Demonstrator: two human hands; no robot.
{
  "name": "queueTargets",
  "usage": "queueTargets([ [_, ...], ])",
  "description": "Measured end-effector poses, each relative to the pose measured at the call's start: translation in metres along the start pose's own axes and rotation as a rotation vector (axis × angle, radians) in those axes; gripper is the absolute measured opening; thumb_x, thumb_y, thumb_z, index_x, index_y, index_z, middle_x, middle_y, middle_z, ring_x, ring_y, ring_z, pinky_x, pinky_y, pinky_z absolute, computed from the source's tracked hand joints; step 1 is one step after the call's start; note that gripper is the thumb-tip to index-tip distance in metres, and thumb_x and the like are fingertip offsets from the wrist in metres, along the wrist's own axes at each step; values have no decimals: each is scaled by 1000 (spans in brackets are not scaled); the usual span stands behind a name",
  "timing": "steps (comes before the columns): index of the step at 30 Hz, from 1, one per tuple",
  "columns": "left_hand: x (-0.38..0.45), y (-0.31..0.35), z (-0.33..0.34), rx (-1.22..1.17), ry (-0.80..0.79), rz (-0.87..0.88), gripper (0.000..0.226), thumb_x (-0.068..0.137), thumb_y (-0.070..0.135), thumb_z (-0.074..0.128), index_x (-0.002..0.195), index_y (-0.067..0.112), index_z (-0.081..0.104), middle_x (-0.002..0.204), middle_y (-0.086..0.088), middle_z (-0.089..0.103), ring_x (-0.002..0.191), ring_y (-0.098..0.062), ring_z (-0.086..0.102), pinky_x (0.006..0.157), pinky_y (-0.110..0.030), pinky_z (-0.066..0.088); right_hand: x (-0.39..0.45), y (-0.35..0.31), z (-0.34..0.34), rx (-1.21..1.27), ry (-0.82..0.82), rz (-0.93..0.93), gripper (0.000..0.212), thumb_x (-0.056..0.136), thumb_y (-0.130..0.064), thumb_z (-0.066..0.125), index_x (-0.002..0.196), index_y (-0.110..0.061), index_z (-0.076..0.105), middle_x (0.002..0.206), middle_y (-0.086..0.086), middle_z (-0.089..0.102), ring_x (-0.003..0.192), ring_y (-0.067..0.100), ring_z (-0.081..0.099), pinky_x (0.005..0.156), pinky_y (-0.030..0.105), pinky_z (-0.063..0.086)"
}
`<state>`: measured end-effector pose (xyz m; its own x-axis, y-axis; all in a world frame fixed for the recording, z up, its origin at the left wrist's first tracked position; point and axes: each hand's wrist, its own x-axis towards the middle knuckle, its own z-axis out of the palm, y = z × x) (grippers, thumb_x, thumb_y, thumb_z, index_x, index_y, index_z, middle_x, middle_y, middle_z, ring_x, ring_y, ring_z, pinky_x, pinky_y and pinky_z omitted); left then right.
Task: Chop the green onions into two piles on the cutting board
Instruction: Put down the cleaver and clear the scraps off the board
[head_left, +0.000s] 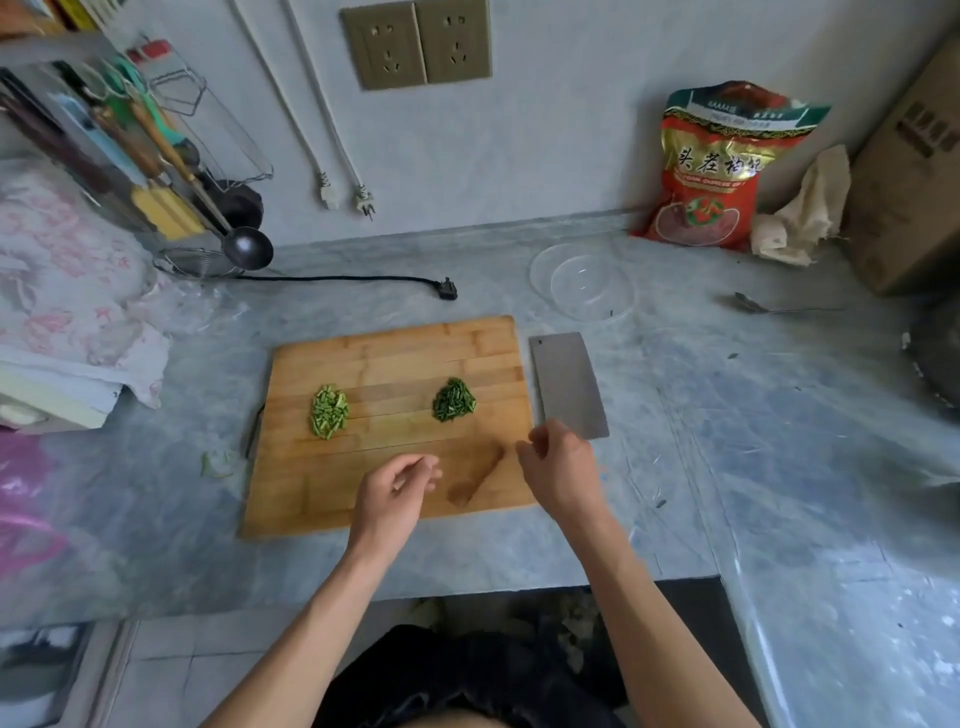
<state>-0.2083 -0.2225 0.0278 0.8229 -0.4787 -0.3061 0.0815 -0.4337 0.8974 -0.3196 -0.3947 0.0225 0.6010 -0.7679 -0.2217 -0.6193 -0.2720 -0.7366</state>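
Now | grey marble counter (675, 467) (tiled wall behind) | cutting board (395, 358), two onion piles (329, 411) | fingers loose, empty

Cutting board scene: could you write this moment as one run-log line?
wooden cutting board: light green pile, dark green pile | steel cleaver: on counter, right of board | left hand: empty | right hand: empty

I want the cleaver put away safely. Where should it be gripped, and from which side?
Judging by its pose, take the cleaver by its handle, at the near end under the right hand, coming from the near side. The blade lies flat on the counter right of the cutting board, pointing away, so a grip there avoids the edge.
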Motion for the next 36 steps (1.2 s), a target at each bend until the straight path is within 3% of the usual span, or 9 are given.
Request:
queueTargets([
  [3,-4,-14,-23,-62,88,-44,11,97,16,62,94,19,72,86,3,76,81,-8,72,73,-19,54,-11,-27,11,31,-132,-123,11,88,-21,62,94,-12,64,80,-2,64,71,12,56,55,13,40],
  [7,-1,-36,-74,-47,198,-110,11,93,14,66,89,23,70,86,3,74,81,-13,70,74,-18,51,-25,-57,36,45,-222,-255,12,89,-23,64,93,-12,67,81,-2,68,70,9,59,61,15,40],
  [11,23,-70,-150,171,301,-132,23,89,8,70,81,30,69,86,8,70,86,-15,66,81,-27,48,-39,-83,66,15,-310,-309,14,89,-23,64,93,-11,67,84,0,69,77,13,60,67,12,42],
  [14,55,-93,-190,328,314,-168,20,84,3,71,95,20,73,95,-5,73,93,-25,69,87,-33,52,-41,-93,80,-37,-360,-309,14,89,-25,64,93,-12,67,84,0,68,78,15,60,70,27,49],
  [17,88,-109,-230,522,305,-95,37,77,-3,68,110,12,72,110,-14,71,102,-30,67,92,-38,53,-44,-115,105,-75,-383,-304,13,88,-23,64,91,-12,67,82,0,67,75,15,59,66,26,48],
  [19,102,-111,-245,638,244,-12,43,75,-9,65,114,7,71,117,-18,67,109,-33,63,96,-37,49,-46,-129,120,-108,-390,-298,13,88,-24,64,91,-12,67,79,-2,66,72,13,58,60,16,44],
  [23,121,-116,-269,708,153,94,32,73,-8,67,100,7,76,103,-20,68,100,-34,64,86,-37,51,-52,-161,159,-169,-418,-289,12,89,-24,64,89,-12,66,75,-4,63,67,9,54,53,12,38],
  [27,140,-127,-286,714,179,83,22,75,2,66,90,13,77,93,-14,70,91,-33,65,74,-34,49,-51,-187,199,-174,-422,-240,13,88,-24,64,87,-11,67,75,-3,64,67,12,55,61,27,45],
  [36,149,-141,-313,762,89,240,10,79,2,63,83,11,64,79,-10,65,76,-35,62,59,-37,46,-36,-234,288,-281,-427,-267,12,86,-16,56,86,-7,63,84,11,68,76,29,61,63,37,50],
])
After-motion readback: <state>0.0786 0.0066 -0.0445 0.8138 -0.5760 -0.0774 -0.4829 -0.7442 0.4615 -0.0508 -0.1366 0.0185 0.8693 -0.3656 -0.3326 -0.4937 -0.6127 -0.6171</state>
